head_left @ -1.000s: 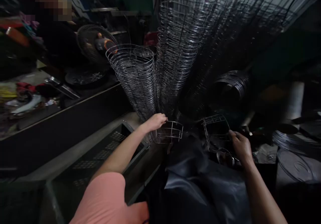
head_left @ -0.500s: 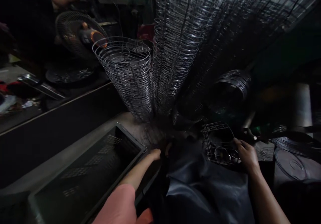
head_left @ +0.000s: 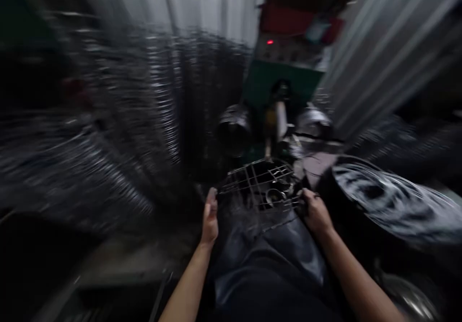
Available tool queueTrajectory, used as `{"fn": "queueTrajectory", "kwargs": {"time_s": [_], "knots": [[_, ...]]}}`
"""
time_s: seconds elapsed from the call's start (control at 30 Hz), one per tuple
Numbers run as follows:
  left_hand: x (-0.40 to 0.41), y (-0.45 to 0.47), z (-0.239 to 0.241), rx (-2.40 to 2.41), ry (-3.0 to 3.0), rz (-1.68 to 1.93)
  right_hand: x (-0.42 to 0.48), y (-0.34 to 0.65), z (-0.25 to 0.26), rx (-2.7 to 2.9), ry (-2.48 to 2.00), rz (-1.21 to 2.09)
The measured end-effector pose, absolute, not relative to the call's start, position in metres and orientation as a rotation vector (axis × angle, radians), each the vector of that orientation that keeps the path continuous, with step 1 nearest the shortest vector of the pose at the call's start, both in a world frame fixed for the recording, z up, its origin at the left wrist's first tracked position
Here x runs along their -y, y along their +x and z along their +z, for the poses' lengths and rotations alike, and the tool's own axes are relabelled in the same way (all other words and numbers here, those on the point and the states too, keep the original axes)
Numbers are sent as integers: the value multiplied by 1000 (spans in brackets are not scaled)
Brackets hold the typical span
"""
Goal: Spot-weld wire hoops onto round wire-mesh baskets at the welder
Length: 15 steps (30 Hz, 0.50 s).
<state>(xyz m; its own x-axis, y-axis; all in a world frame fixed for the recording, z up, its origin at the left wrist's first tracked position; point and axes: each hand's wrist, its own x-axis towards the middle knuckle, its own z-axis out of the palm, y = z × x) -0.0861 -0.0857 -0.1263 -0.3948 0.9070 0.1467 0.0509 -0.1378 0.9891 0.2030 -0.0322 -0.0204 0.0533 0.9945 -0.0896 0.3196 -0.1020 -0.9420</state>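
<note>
1. The wire basket [head_left: 258, 187] rests on the dark apron [head_left: 269, 269] across the lap, which seems to bear its weight.
2. The right hand [head_left: 315, 212] curls round the basket's right edge, fingers closed on the wire to steady it.
3. The left hand [head_left: 210, 218] stands upright at the left edge, fingers together; blur hides whether it pinches wire.
4. Farther off, blurred wire hoops [head_left: 144, 120] stack left, a wire coil [head_left: 386, 201] lies right, and a green machine [head_left: 281, 79] stands ahead.

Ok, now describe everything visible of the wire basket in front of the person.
The wire basket is a squarish grid of thin, silvery metal rods, blurred by motion. It lies roughly flat on the dark cloth over the person's lap. The right hand holds its right end; the left hand is beside its left end, contact unclear. A small round metal piece shows within or beneath the rods.
</note>
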Motion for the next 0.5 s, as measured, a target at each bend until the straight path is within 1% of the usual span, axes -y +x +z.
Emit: {"fn": "queueTrajectory", "kwargs": {"time_s": [0.07, 0.13, 0.2, 0.27, 0.33, 0.43, 0.5], "knots": [[87, -66, -98, -1296, 1020, 1645, 53, 224, -43, 1248, -1634, 1041], [88, -50, -82, -1314, 892, 1512, 70, 247, -66, 1376, -1819, 1107], [89, -35, -77, -1397, 870, 1340, 82, 273, -80, 1533, -1932, 1140], [89, -23, -80, -1477, 937, 1204, 85, 303, -80, 1584, -1972, 1078], [90, -17, -87, -1532, 1023, 1114, 76, 339, -62, 1560, -2058, 803], [93, -19, -97, -1595, 1121, 1025, 50, 407, -20, 1359, -2299, 113], [94, -25, -99, -1619, 1184, 983, 31, 453, -2, 1117, -2477, -66]]}}
